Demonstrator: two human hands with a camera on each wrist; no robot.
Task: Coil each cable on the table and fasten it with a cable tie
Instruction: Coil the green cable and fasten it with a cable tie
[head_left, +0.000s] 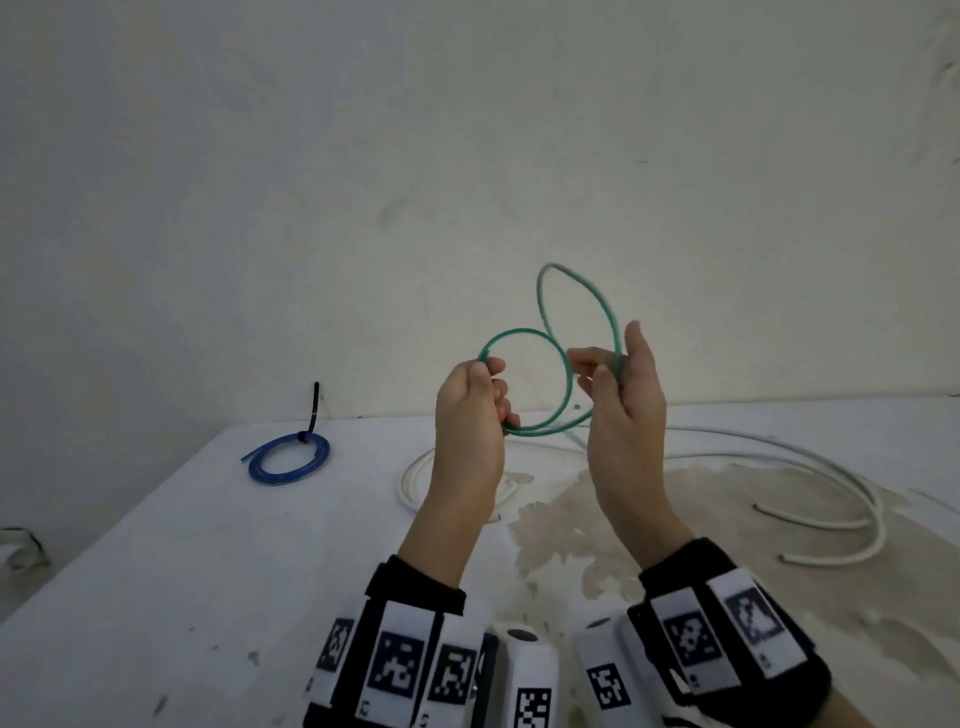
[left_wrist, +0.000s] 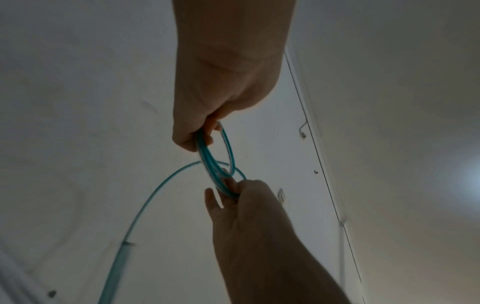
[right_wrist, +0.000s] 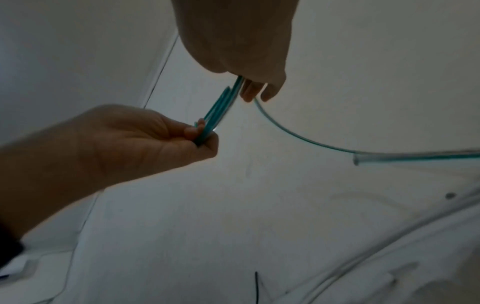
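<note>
A thin green cable (head_left: 524, 332) is held up above the table in small loops. My left hand (head_left: 496, 384) grips the left side of the coil, fingers curled round the gathered turns. My right hand (head_left: 605, 366) pinches the cable on the coil's right side, where a bigger loop rises above it. In the left wrist view my left hand (left_wrist: 197, 133) clasps the green cable (left_wrist: 227, 152) and my right hand (left_wrist: 231, 191) holds its far side. In the right wrist view the green cable (right_wrist: 218, 109) runs between both hands, and its free end (right_wrist: 356, 160) trails off to the right.
A blue cable (head_left: 288, 460) lies coiled at the table's back left, bound with a black cable tie (head_left: 314, 410). A long white cable (head_left: 881, 525) sprawls loose across the white table (head_left: 208, 545) under and right of my hands. A wall stands close behind.
</note>
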